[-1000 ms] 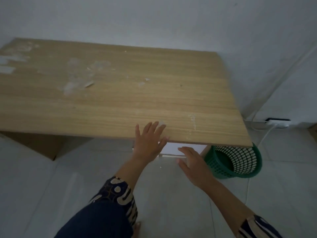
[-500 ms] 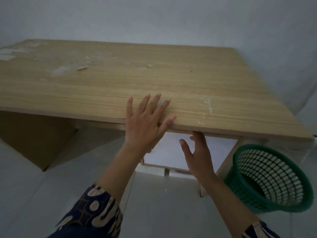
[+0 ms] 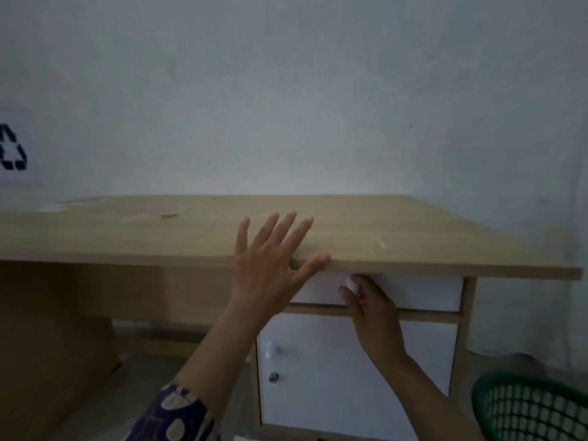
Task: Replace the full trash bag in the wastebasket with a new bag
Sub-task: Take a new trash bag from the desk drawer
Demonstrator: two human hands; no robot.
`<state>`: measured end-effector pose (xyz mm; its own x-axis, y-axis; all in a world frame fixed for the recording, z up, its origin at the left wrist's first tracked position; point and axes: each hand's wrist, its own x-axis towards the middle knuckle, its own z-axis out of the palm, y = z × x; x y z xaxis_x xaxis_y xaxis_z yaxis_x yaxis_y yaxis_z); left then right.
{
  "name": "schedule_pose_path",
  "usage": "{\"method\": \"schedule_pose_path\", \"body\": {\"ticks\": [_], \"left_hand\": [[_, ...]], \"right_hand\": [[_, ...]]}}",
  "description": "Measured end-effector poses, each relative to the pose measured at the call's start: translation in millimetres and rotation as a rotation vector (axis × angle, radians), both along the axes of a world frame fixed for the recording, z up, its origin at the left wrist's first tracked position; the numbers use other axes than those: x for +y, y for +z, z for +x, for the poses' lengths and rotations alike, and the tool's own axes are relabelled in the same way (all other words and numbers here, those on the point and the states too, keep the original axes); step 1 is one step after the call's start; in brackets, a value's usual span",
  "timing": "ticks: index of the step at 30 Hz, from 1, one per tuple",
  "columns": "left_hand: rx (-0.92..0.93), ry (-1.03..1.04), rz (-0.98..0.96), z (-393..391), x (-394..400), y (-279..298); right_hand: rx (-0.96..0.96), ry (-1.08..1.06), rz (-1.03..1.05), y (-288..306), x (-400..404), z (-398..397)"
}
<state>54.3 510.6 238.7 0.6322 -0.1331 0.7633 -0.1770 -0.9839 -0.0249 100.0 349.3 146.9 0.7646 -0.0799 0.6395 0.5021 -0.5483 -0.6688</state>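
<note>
Since the earlier frame, right hand (image 3: 370, 308) has closed its grip on the white round drawer knob (image 3: 351, 284); left hand (image 3: 270, 262) rests flat, fingers released, on the light wooden worktop (image 3: 127, 237). Green mesh plastic wastebasket (image 3: 534, 409) stands lower right.

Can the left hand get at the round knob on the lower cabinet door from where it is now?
Probably yes. The left hand rests flat and open on the desk top, holding nothing, and the door knob lies below it in plain view, with nothing in front of it.
</note>
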Motion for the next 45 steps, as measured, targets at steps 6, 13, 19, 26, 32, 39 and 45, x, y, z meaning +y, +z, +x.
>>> {"method": "schedule_pose_path", "body": {"ticks": [6,13,19,26,32,39,45], "left_hand": [[0.054,0.008,0.017,0,4,1],[0.128,-0.012,0.018,-1,5,5],[0.309,-0.022,0.012,-6,6,16],[0.574,-0.042,-0.009,-8,6,31],[0.594,-0.028,-0.011,-11,5,32],[0.195,-0.254,-0.246,-36,7,23],[0.464,-0.122,-0.167,-66,10,12]], "right_hand": [[0.034,-0.014,0.078,12,2,5],[0.007,-0.055,0.246,10,11,-16],[-0.007,0.05,0.317,4,9,-66],[-0.001,0.115,0.327,-10,6,-112],[-0.11,0.089,0.402,-33,7,-131],[-0.088,0.154,0.358,-33,5,-145],[-0.045,0.146,0.364,-34,3,-145]]}}
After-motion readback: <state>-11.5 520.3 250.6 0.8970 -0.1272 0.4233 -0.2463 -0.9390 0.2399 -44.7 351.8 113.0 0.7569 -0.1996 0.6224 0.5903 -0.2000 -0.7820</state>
